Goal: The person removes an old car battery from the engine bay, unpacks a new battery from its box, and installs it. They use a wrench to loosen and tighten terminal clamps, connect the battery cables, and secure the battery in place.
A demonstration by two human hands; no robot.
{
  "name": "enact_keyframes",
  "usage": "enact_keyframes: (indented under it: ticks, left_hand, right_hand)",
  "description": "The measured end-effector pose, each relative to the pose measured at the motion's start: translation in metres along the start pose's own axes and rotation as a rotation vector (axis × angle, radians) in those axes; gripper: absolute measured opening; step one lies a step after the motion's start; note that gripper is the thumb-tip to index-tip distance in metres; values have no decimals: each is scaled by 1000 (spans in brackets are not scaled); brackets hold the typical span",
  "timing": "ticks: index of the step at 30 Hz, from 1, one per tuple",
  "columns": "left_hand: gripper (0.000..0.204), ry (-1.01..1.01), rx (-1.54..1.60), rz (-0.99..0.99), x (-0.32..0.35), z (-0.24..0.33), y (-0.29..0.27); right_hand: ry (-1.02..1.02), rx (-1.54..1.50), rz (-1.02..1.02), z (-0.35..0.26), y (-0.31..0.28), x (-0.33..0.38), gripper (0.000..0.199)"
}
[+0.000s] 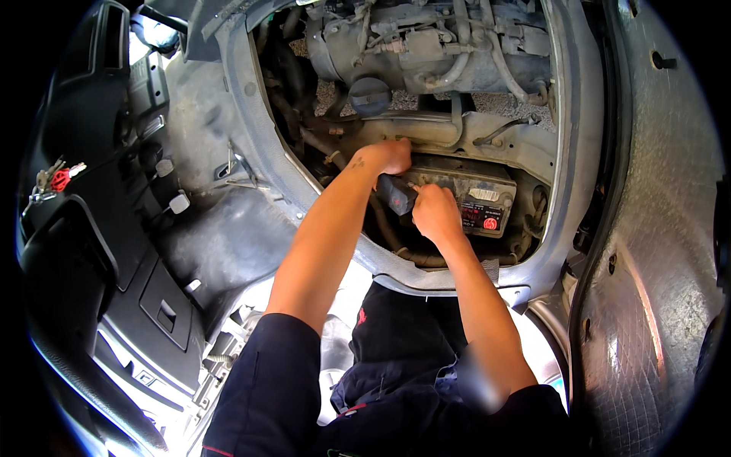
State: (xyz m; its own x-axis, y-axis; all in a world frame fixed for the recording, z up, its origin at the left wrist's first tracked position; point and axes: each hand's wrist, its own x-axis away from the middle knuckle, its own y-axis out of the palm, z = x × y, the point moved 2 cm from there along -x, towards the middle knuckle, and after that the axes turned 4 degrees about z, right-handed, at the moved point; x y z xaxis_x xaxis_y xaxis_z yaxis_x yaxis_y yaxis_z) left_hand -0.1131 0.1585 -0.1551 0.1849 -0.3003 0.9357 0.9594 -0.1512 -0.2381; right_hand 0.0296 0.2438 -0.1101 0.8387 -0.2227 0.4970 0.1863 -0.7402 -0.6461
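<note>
A black car battery with a red-and-white label sits low in the open engine bay. My left hand lies on the battery's far left corner, with its fingers curled out of sight behind the edge. My right hand is a closed fist at the battery's near left corner, gripping a thin small tool whose tip pokes out toward a black terminal cover. Both forearms reach in from below, out of dark blue sleeves.
The engine with a round black filler cap and several hoses lies beyond the battery. A grey metal rim frames the opening. A black dashboard panel with keys is at left, a textured metal floor at right.
</note>
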Motion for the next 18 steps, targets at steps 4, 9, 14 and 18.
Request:
enact_keyframes:
  ticks: [4, 9, 14, 18]
  left_hand:
    - [47, 60, 51, 52, 8, -2, 4]
    - [28, 180, 74, 134, 31, -14, -5]
    - [28, 196, -214, 392, 47, -24, -8]
    - [22, 354, 214, 666, 82, 36, -16]
  right_hand:
    - [242, -286, -309, -6, -21, -9, 41]
    - [163, -159, -428, -42, -35, -3, 37]
    - [138, -92, -330, -66, -11, -7, 19]
    - [101, -316, -192, -42, 31, -25, 20]
